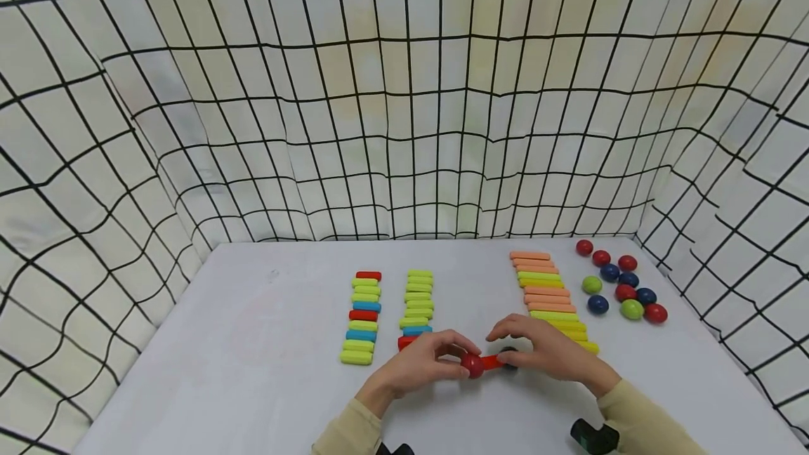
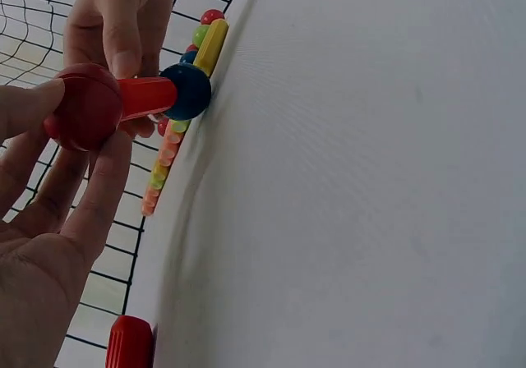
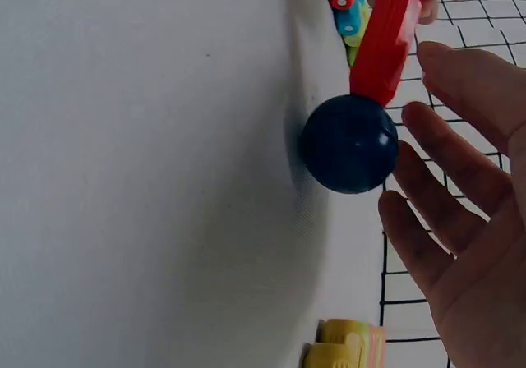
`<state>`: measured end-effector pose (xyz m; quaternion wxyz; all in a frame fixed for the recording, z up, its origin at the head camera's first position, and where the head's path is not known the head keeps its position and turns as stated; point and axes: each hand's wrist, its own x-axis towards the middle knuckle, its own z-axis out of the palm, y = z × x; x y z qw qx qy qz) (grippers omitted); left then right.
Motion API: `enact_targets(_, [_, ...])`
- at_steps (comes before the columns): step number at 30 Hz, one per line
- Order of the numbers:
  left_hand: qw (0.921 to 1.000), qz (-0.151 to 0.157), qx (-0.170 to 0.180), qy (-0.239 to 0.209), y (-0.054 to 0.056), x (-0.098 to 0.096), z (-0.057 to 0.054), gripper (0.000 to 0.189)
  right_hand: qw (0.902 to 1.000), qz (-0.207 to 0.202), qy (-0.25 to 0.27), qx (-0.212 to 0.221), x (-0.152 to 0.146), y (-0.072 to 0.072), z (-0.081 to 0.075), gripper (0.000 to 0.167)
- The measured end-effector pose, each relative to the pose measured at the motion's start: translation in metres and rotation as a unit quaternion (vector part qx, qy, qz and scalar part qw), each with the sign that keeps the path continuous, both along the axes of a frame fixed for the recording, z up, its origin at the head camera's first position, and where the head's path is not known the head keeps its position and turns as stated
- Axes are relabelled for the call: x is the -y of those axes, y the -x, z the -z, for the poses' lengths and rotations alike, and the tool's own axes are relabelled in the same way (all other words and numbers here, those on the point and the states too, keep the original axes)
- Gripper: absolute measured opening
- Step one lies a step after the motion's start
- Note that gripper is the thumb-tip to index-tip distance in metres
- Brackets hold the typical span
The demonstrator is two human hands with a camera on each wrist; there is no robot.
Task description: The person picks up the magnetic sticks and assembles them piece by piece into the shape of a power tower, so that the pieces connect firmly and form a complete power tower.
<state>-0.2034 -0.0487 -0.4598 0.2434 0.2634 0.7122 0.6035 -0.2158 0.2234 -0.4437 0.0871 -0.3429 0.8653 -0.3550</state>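
The fingers and thumb of my left hand (image 1: 431, 362) pinch a red ball (image 2: 85, 109). A short red stick (image 2: 148, 97) joins that ball to a dark blue ball (image 3: 349, 144), so the three make one dumbbell-shaped piece. At the blue end is my right hand (image 1: 548, 351), its fingers spread and loosely bent around the far side of the ball. In the right wrist view, its thumb and fingers do not close on the piece; whether a fingertip touches the blue ball cannot be told. The piece is close to the white tabletop (image 1: 253, 343).
Two columns of short sticks, mostly green (image 1: 357, 357) with some blue and red, lie left of and behind the hands. A column of orange and yellow sticks (image 1: 546, 292) is at the right. Beyond it sit several loose balls (image 1: 626, 292). Black netting (image 1: 411, 97) encloses the table.
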Motion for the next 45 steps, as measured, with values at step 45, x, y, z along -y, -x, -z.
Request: enact_targets(45, [0.8127,-0.106,-0.424,0.386,-0.008,0.031,-0.016,0.017,0.9666,0.231,-0.105,0.037,0.037,-0.004,0.008,0.022])
